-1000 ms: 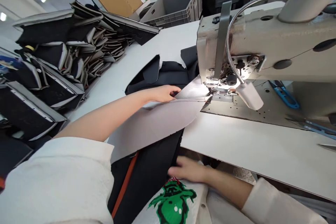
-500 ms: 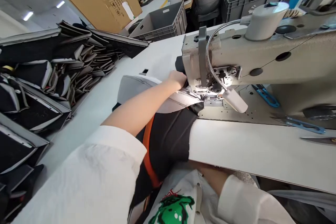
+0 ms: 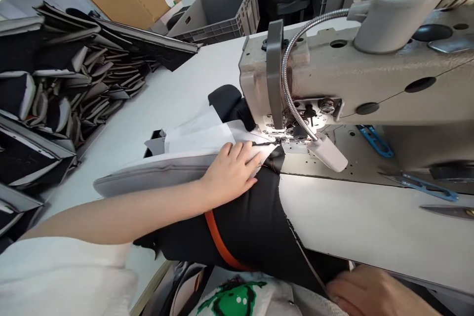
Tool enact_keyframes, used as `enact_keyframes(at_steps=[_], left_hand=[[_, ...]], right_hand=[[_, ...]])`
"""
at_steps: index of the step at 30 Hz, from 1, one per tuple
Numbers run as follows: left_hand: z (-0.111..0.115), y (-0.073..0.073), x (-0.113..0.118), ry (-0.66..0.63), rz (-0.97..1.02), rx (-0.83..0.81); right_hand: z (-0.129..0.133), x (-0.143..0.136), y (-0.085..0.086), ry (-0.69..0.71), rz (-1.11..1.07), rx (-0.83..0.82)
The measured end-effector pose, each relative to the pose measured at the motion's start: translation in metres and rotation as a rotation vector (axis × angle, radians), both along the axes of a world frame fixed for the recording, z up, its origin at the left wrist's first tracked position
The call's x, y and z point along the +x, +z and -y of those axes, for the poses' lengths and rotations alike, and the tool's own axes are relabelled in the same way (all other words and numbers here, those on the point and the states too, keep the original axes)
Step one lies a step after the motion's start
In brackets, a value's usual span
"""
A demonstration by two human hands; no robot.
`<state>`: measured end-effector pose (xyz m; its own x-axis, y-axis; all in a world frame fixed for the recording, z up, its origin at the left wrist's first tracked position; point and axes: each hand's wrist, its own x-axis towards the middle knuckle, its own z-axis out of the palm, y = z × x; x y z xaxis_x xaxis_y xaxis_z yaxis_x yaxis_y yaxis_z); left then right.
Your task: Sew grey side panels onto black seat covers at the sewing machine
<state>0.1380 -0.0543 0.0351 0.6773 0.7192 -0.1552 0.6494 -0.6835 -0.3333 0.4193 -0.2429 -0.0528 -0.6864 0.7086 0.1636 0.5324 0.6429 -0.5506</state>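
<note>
Stitching seems the step in hand
Grey fabric lies beneath the left hand, fingers slightly spread; black fabric drapes off the tabletop by the sewing machine; the right hand meets its hem, grip unclear; next likely calls for steadying both layers

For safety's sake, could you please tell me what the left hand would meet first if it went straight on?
The left hand would most likely meet the sewing machine's needle end first, though depth is hard to judge.
</note>
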Motion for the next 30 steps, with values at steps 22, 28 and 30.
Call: enact_keyframes(at_steps=[22, 28, 30], left_hand=[[-0.022, -0.008, -0.005, -0.108, -0.049, 0.011], [-0.044, -0.028, -0.003, -0.124, -0.098, -0.01], [-0.043, -0.028, -0.007, -0.104, -0.06, -0.019]], right_hand=[[-0.157, -0.101, -0.015, 0.02, -0.128, 0.153], [-0.143, -0.095, -0.024, 0.099, -0.032, 0.194], [-0.138, -0.099, -0.023, 0.041, 0.039, 0.248]])
